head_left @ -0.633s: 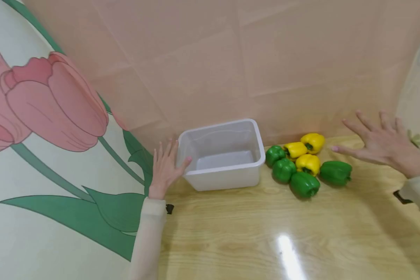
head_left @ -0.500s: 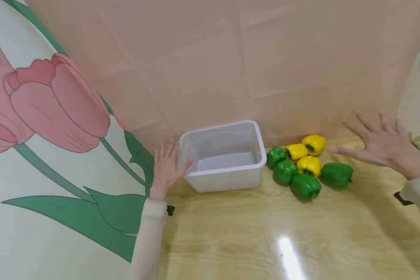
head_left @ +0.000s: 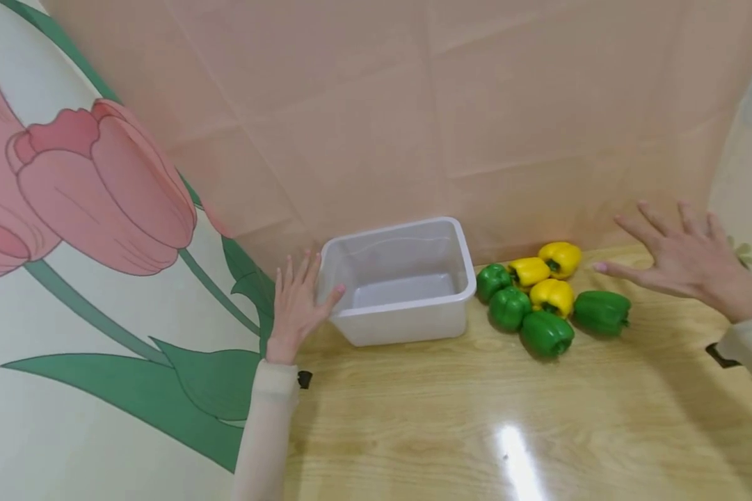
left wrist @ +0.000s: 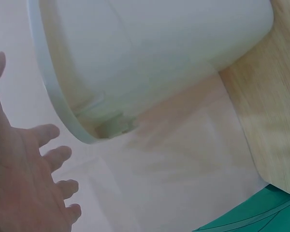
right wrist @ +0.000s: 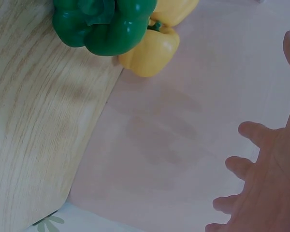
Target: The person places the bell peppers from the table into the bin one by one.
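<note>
My left hand (head_left: 297, 303) is spread with straight fingers beside the left end of a white plastic bin (head_left: 407, 323). The left wrist view shows a gap between that hand and the rim of the bin (left wrist: 159, 53). Right of the bin lies a cluster of yellow bell peppers (head_left: 552, 298) and green bell peppers (head_left: 546, 332). Farther right, my right hand (head_left: 679, 257) hovers with its fingers fanned out, apart from the nearest green pepper (head_left: 601, 312). Nothing is held by either hand. In the right wrist view, a green pepper (right wrist: 106, 24) appears well away from the fingers.
A wood-grain table (head_left: 413, 417) bears the bin and peppers. Behind it hangs a pinkish-beige cloth (head_left: 363, 125), close to the bin and the rear peppers. A wall with painted tulips (head_left: 100, 188) borders the left side.
The view has shifted slightly. Both hands keep the same spread pose, and the bin and peppers have not moved.
</note>
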### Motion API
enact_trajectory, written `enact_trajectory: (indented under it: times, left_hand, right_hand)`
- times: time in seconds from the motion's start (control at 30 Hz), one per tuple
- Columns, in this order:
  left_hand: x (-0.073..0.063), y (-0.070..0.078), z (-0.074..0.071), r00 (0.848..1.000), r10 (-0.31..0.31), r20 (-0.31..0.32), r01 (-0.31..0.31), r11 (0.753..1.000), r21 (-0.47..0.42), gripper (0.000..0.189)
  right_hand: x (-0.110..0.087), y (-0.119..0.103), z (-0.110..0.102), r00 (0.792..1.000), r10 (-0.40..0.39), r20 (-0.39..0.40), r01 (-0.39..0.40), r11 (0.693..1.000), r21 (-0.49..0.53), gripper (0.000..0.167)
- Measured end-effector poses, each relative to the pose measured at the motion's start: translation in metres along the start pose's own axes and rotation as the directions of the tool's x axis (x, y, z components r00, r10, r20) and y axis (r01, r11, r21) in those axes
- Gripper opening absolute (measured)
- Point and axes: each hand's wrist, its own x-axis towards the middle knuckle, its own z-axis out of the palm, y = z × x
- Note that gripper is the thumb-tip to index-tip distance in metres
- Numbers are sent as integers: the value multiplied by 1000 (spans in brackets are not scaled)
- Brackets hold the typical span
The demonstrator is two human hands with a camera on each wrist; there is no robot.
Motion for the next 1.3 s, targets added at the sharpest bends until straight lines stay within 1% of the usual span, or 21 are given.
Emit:
enact_trajectory:
  times: [0.27,0.5,0.7,0.83,0.9,1.07,1.3]
  left_hand:
    - [-7,4,-2,999,18,-33,-18,1000,0,94]
    - [-14,11,1,997,47,-67,-49,998,-28,90]
    - [-20,17,5,989,77,-125,-83,996,-41,92]
    - [-24,21,7,983,98,-153,-107,993,-53,92]
    - [-26,22,7,980,106,-166,-118,991,-59,92]
    - [-33,25,7,976,124,-177,-135,989,-53,90]
    - [-42,29,6,976,135,-171,-148,987,-63,83]
  right_hand:
    - [0,-5,-1,1000,-9,4,9,1000,14,106]
    - [-7,-6,-2,999,-30,-34,31,999,8,105]
    - [-13,-6,3,997,-57,-58,58,998,18,105]
    - [-17,-7,8,996,-55,-65,57,998,31,106]
    - [-18,-9,10,997,-49,-55,52,997,49,105]
    - [-21,-14,14,998,-51,-31,54,992,112,102]
    - [-26,-16,22,996,-67,-62,75,988,132,100]
